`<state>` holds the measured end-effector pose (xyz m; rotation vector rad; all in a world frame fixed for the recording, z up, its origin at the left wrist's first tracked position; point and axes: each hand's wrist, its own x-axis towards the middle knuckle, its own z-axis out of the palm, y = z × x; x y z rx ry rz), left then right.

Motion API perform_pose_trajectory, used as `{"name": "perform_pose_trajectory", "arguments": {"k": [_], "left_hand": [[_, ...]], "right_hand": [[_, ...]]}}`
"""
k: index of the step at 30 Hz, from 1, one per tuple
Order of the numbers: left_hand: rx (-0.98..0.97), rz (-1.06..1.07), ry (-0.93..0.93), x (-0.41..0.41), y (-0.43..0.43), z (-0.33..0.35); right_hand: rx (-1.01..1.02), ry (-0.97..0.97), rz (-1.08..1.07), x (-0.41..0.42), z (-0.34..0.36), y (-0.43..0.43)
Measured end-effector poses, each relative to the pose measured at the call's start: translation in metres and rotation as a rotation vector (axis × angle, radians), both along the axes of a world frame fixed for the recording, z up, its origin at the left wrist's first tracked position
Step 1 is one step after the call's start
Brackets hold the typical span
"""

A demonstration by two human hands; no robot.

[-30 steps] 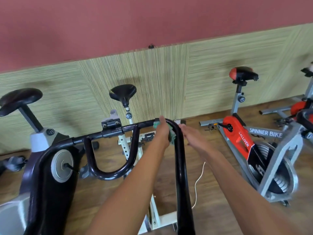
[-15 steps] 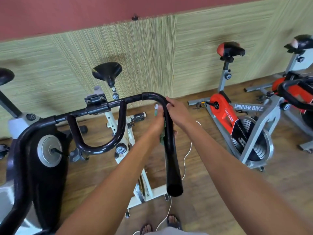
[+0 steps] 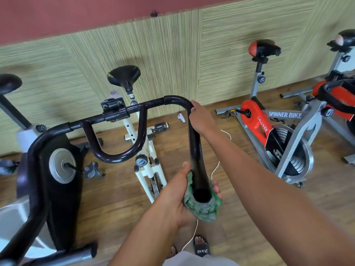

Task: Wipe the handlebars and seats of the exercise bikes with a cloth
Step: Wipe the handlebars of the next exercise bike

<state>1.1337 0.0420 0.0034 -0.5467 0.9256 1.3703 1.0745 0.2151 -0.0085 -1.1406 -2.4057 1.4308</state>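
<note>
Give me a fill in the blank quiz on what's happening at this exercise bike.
The left hand holds a ____ cloth round the handlebar's open end.
The right hand grips the handlebar's bend without any ____.
The red bike's frame reads SPINNER ____.
The sandal strap reads ____.
Missing: green; cloth; BIKE; JEANE.

blurry, edge-cut far-left seat [image 3: 8, 83]
</note>
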Motion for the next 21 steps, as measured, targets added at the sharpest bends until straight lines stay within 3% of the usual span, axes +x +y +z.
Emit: {"name": "perform_pose_trajectory", "arguments": {"k": [6, 11, 16, 21], "left_hand": [[0.006, 0.114, -0.067, -0.007, 0.015, -0.009], [0.019, 0.040, 0.013, -0.012, 0.014, -0.014], [-0.036, -0.115, 0.435, -0.053, 0.055, -0.028], [-0.044, -0.119, 0.810, -0.095, 0.107, -0.029]], "right_hand": [[-0.010, 0.009, -0.004, 0.003, 0.000, 0.000], [0.006, -0.019, 0.018, 0.001, 0.000, 0.003], [0.002, -0.048, 0.014, -0.004, -0.004, 0.014], [-0.106, 0.016, 0.014, -0.008, -0.010, 0.029]]}}
